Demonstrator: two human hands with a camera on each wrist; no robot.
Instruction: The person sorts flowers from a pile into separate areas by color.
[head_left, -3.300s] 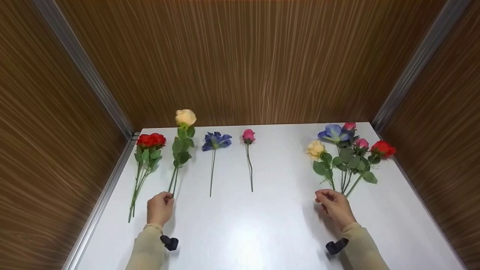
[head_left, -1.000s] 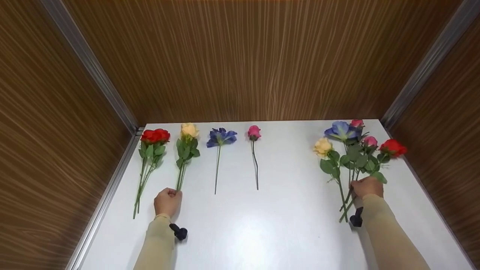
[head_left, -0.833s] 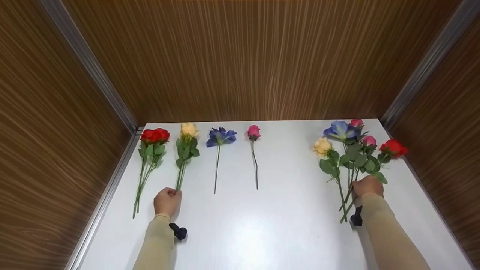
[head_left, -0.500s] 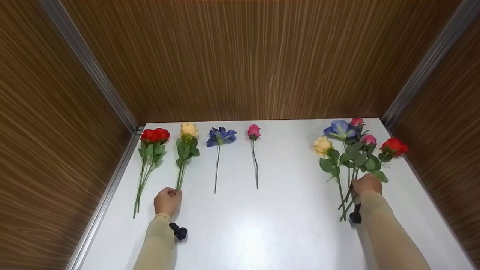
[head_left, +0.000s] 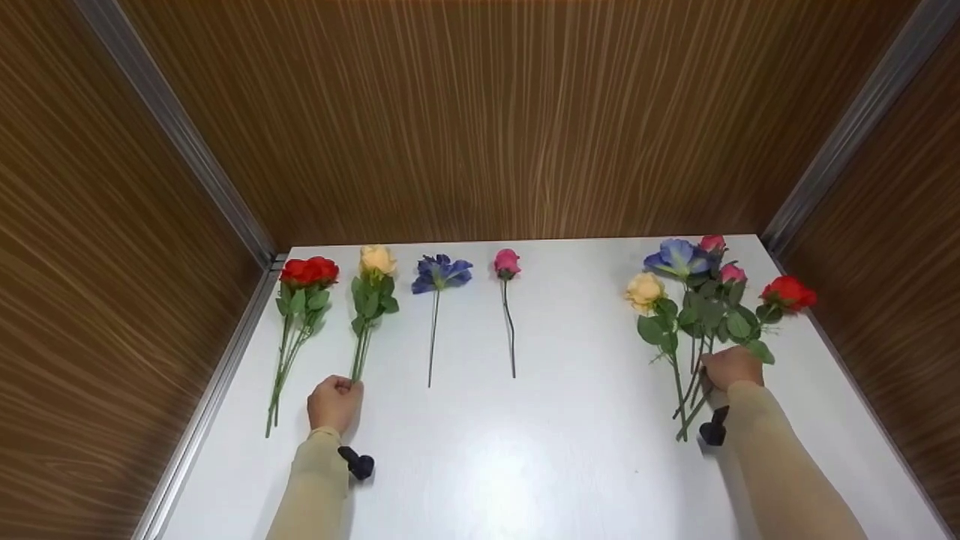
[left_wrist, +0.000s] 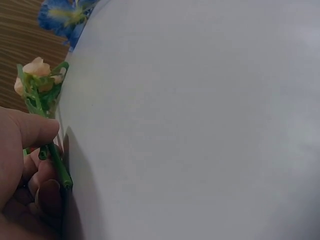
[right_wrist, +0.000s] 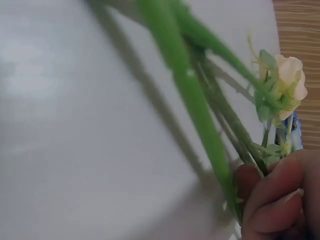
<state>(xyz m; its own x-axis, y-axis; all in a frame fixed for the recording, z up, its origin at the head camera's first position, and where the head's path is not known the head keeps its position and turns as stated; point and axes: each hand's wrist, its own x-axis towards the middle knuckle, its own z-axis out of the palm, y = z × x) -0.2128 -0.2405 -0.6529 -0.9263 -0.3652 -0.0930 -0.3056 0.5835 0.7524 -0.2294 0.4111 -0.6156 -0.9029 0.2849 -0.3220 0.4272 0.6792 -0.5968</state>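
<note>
On the white table (head_left: 525, 450) my left hand (head_left: 334, 403) pinches the stem ends of the cream roses (head_left: 375, 259) (left_wrist: 39, 75); its fingertips (left_wrist: 42, 176) curl round the green stems. To their left lie the red roses (head_left: 309, 271). A blue flower (head_left: 439, 272) and a pink rosebud (head_left: 507, 262) lie to the right, each on its own. At the far right my right hand (head_left: 732, 367) grips the stems of a mixed bunch (head_left: 705, 300) (right_wrist: 200, 115) of cream, blue, pink and red flowers, its fingertips (right_wrist: 270, 205) wrapped round them.
Brown wood-grain walls (head_left: 480, 112) close in the table at the back and both sides, with metal corner strips (head_left: 847, 127). A small black strap end sits under each wrist (head_left: 358, 463). Bare table lies between the pink rosebud and the bunch.
My right hand moved from the bunch's stem tips further up the stems, took hold of them and drew the bunch slightly back. My left hand lowered the cream rose beside the red ones and stays there.
</note>
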